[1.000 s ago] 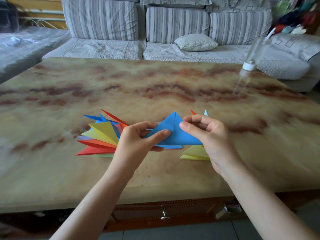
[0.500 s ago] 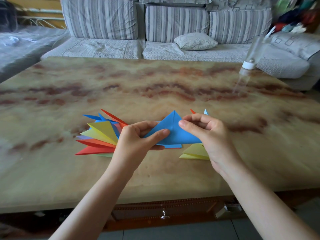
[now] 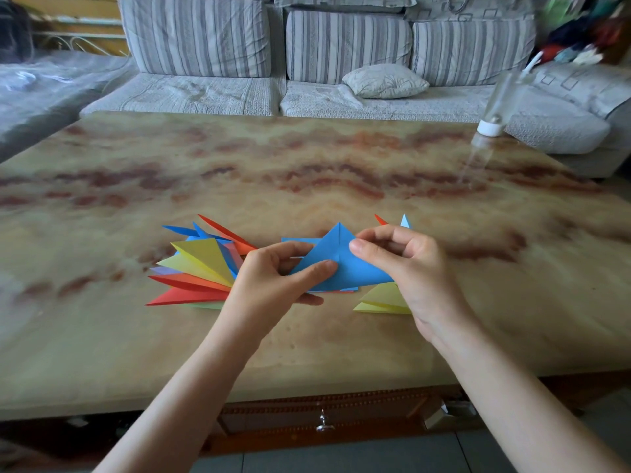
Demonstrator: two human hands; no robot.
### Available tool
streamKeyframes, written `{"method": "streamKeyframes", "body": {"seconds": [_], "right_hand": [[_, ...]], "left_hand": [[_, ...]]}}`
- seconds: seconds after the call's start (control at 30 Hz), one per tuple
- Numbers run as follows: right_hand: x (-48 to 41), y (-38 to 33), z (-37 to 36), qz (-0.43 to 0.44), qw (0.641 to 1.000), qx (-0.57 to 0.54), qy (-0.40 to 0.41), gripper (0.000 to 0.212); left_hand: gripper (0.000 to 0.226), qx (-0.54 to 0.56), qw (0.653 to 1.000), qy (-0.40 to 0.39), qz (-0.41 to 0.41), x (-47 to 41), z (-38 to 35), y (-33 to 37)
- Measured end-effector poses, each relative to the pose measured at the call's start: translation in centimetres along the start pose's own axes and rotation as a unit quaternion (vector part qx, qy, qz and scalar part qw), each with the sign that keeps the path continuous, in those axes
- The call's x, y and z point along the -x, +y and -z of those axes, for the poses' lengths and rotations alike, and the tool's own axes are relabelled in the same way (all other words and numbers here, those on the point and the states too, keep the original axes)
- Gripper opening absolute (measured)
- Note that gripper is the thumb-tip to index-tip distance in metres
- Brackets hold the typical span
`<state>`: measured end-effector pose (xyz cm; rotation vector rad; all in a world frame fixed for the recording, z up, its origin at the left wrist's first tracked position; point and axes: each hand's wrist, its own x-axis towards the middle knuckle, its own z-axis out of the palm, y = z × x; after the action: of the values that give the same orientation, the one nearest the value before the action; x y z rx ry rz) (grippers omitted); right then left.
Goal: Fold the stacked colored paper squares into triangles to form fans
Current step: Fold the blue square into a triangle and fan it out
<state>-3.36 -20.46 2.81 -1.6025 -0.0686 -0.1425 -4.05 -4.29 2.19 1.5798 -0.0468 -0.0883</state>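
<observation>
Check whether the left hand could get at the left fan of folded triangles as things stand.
Probably yes, once it lets go: the left hand holds the blue paper, but the fan lies right beside it, nothing between.

The right hand (image 3: 409, 268) hides most of the pile of folded triangles (image 3: 382, 300); only a yellow piece, a red tip (image 3: 380, 220) and a pale blue tip (image 3: 405, 221) show. The left hand (image 3: 269, 285) covers the inner ends of the fan (image 3: 201, 264). The stack (image 3: 300, 240) under the blue paper (image 3: 341, 264) shows only edges. The bottle (image 3: 502, 100) at the far corner of the table (image 3: 307, 158) is blurred.

Single head-worn wide-angle view, looking forward-down across near table (image 3: 307, 158) toward sofa (image 3: 191, 93).
</observation>
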Motion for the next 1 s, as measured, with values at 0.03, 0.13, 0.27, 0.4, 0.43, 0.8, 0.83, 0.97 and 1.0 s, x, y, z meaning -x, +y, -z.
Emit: {"method": "streamKeyframes", "body": {"seconds": [0.03,0.13,0.27,0.4,0.43,0.8,0.83,0.97,1.0], "right_hand": [[-0.01,0.02,0.02,0.001,1.0,0.002,0.0,0.011],[0.02,0.03,-0.01,0.003,1.0,0.008,0.0,0.01],[0.08,0.05,-0.12,0.003,1.0,0.017,0.002,0.01],[0.07,0.12,-0.17,0.003,1.0,0.023,0.001,0.011],[0.06,0.19,-0.17,0.004,1.0,0.026,0.002,0.011],[0.34,0.36,-0.35,-0.114,0.989,-0.022,-0.092,0.049],[0.4,0.49,-0.49,-0.107,0.99,-0.02,-0.089,0.046],[0.28,0.64,-0.65,-0.087,0.994,-0.022,-0.069,0.023],[0.23,0.68,-0.64,-0.086,0.994,-0.028,-0.065,0.028]], "left_hand": [[0.019,-0.009,1.0,-0.011,0.004,0.07,-0.04,0.06],[0.017,-0.037,0.999,-0.03,0.01,0.26,-0.11,0.23],[0.017,-0.067,0.997,-0.025,0.005,0.28,0.03,0.18],[0.017,-0.079,0.997,-0.013,0.005,0.25,0.1,0.05],[0.017,-0.081,0.997,-0.011,0.005,0.27,0.08,0.03],[0.011,0.03,0.995,0.088,-0.028,0.48,-0.13,0.37],[0.011,0.036,0.995,0.091,-0.031,0.58,-0.3,0.33],[0.008,0.056,0.992,0.104,-0.041,0.75,-0.76,0.22],[0.007,0.063,0.992,0.105,-0.043,0.79,-0.85,0.2]]}}
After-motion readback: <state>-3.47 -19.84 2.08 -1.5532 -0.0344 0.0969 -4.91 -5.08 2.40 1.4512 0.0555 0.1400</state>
